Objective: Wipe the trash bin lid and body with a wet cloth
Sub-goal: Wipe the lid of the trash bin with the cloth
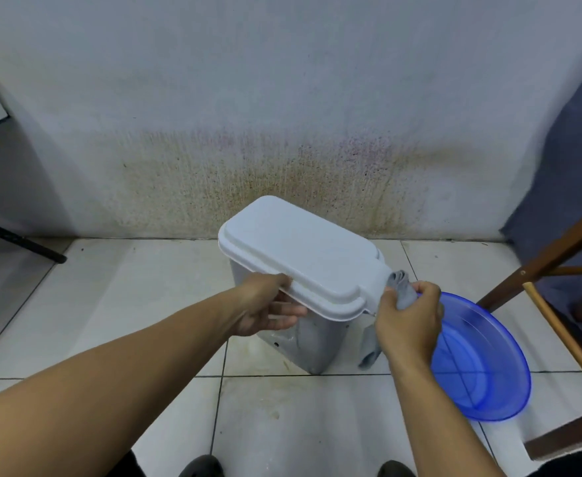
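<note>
A white plastic trash bin (312,342) stands on the tiled floor in front of the stained wall, its flat white lid (300,251) closed on top. My left hand (269,306) grips the lid's near left edge, fingers curled under the rim. My right hand (408,321) holds a grey cloth (401,290) bunched against the lid's hinge tab at the right end. A tail of the cloth (368,352) hangs down beside the bin's right side.
A translucent blue basin (482,366) sits on the floor just right of the bin, partly behind my right hand. A wooden chair frame (558,256) and dark fabric stand at the right. A black table leg (18,241) slants at the far left. My shoes (200,466) show below.
</note>
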Motion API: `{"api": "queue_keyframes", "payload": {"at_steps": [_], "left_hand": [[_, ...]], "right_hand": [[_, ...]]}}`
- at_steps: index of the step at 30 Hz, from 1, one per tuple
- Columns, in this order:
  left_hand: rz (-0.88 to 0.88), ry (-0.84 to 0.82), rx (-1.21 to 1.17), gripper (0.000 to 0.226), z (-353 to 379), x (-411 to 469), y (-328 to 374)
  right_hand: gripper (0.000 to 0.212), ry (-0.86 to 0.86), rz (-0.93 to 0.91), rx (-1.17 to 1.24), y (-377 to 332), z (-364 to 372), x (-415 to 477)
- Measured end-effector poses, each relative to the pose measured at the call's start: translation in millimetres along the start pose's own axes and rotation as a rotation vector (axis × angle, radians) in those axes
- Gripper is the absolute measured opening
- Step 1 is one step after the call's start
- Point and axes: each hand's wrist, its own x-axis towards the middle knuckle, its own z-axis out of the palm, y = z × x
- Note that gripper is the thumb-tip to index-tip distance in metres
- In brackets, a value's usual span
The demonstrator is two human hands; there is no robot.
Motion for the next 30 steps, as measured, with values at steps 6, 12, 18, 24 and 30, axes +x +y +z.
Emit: {"api": "queue_keyframes", "payload": {"at_steps": [6, 12, 18, 24, 30], "left_hand": [[-0.113, -0.089, 0.741, 0.014, -44, -10, 3], [0.039, 0.387, 0.482, 0.034, -90, 13, 21], [0.328, 0.382, 0.313, 0.078, -83, 17, 36], [0.357, 0.7, 0.455, 0.046, -66, 14, 32], [0.294, 0.576, 0.354, 0.091, -83, 18, 27]], "right_hand": [[0.029, 0.025, -0.131, -0.072, -4, -6, -12], [0.038, -0.019, -0.21, -0.119, 7, 0, -29], [0.037, -0.032, -0.317, -0.207, 10, 9, -26], [0.037, -0.071, -0.382, -0.347, 1, 12, 18], [0.042, -0.195, -0.422, -0.424, 1, 4, 52]]}}
